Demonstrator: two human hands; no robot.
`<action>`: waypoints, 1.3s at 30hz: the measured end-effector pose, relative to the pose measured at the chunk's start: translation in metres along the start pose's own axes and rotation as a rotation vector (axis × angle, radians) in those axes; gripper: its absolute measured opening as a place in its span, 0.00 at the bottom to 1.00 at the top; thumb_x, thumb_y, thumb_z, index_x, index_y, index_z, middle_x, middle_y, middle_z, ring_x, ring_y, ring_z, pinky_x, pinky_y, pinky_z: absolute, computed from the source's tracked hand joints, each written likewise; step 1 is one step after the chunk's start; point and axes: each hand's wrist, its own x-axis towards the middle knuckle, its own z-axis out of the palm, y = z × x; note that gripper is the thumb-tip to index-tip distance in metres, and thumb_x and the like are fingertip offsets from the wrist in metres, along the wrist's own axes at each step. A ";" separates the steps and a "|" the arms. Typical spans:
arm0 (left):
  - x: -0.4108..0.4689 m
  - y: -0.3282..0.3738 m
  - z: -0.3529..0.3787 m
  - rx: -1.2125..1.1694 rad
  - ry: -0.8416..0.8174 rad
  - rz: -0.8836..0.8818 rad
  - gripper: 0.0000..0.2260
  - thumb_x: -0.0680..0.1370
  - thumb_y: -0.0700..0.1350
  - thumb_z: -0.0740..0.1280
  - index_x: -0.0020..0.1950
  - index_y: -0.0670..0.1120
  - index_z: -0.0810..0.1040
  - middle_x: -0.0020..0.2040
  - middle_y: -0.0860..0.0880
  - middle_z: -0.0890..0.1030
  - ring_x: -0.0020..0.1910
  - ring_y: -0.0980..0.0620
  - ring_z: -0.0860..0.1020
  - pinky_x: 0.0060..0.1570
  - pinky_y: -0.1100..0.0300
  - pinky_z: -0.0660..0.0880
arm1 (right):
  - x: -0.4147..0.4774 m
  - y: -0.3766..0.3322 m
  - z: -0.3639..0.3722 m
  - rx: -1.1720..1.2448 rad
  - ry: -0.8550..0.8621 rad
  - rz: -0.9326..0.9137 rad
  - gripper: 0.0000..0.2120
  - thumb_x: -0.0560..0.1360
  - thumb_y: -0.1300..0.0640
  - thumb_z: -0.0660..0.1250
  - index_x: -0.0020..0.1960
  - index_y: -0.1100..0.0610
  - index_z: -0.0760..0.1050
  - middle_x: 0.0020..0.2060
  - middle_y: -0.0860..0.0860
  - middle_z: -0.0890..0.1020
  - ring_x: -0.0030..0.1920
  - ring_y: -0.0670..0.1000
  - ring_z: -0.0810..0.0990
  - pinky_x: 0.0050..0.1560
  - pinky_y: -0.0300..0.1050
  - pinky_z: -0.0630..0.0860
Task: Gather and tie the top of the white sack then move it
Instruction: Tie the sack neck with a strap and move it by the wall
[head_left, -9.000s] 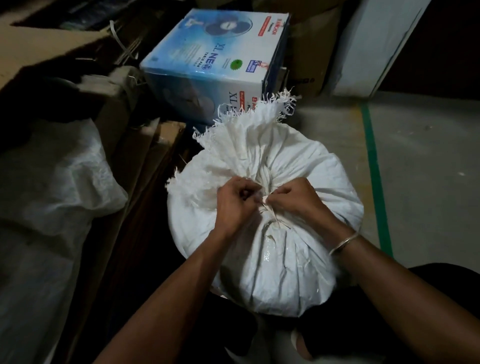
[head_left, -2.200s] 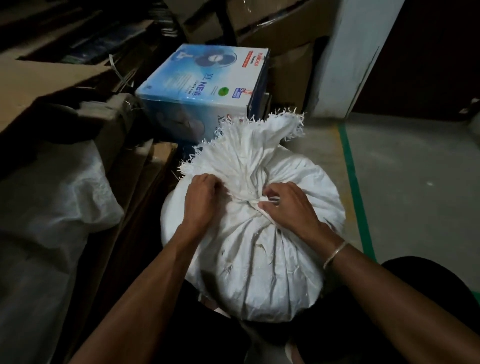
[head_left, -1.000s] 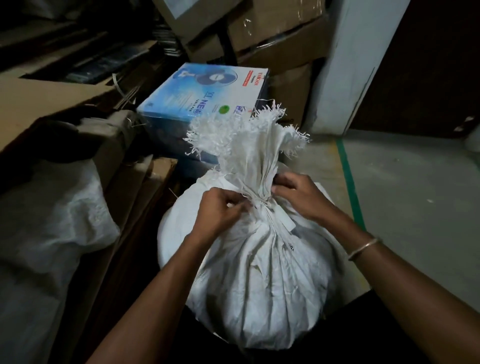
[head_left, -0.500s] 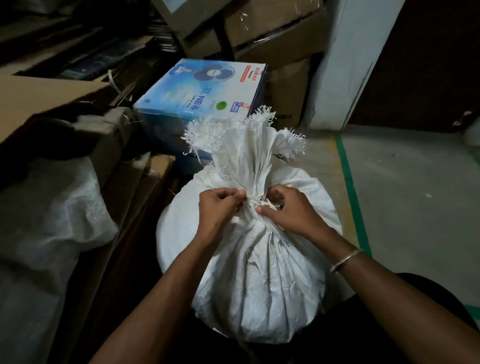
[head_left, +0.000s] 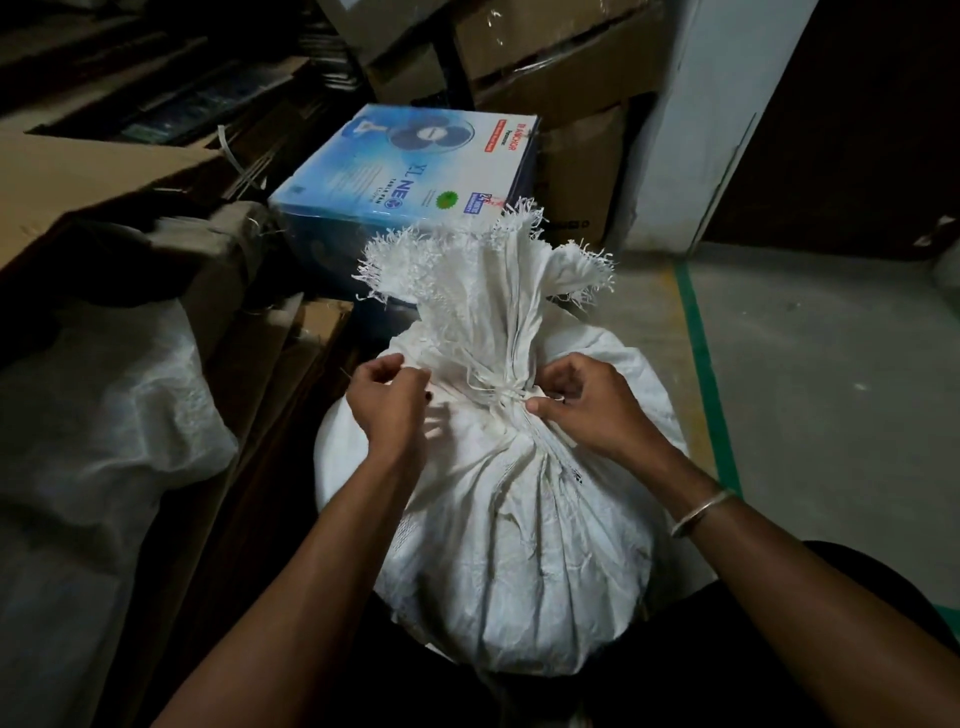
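Note:
The full white woven sack (head_left: 514, 535) stands in front of me, its frayed top gathered into an upright neck (head_left: 488, 291). A thin white tie string (head_left: 493, 389) is wound around the neck. My right hand (head_left: 587, 405) pinches the string's end at the right side of the neck. My left hand (head_left: 387, 405) sits a little to the left of the neck with fingers curled, pinching a strand that is too thin to see clearly.
A blue fan carton (head_left: 410, 176) stands just behind the sack. Flattened cardboard (head_left: 270, 364) and another pale sack (head_left: 93, 447) lie at the left. Brown cartons (head_left: 545, 67) are stacked at the back. Grey floor with a green line (head_left: 701, 364) runs on the right.
My left hand has pulled away to the left from the neck, while my right hand stays at the knot. The gathered top stands upright as before.

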 end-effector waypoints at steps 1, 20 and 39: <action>0.001 0.001 -0.002 0.048 0.055 0.059 0.11 0.66 0.39 0.72 0.46 0.50 0.77 0.52 0.41 0.82 0.43 0.45 0.81 0.45 0.50 0.81 | 0.000 0.000 -0.001 0.002 0.005 0.018 0.15 0.66 0.52 0.82 0.48 0.51 0.82 0.44 0.44 0.86 0.47 0.42 0.85 0.55 0.44 0.82; -0.016 -0.009 0.004 0.589 -0.443 0.724 0.07 0.71 0.42 0.77 0.47 0.48 0.84 0.42 0.52 0.82 0.42 0.53 0.79 0.47 0.51 0.79 | 0.006 0.002 -0.015 0.374 -0.037 0.173 0.12 0.72 0.72 0.73 0.46 0.57 0.86 0.42 0.56 0.88 0.50 0.57 0.87 0.56 0.49 0.82; 0.007 -0.009 0.024 1.192 -0.712 1.199 0.03 0.71 0.37 0.69 0.42 0.43 0.80 0.40 0.45 0.81 0.45 0.42 0.77 0.45 0.47 0.74 | -0.004 -0.004 0.005 -0.254 -0.062 -0.063 0.17 0.69 0.46 0.77 0.51 0.57 0.86 0.47 0.49 0.88 0.49 0.44 0.85 0.54 0.46 0.81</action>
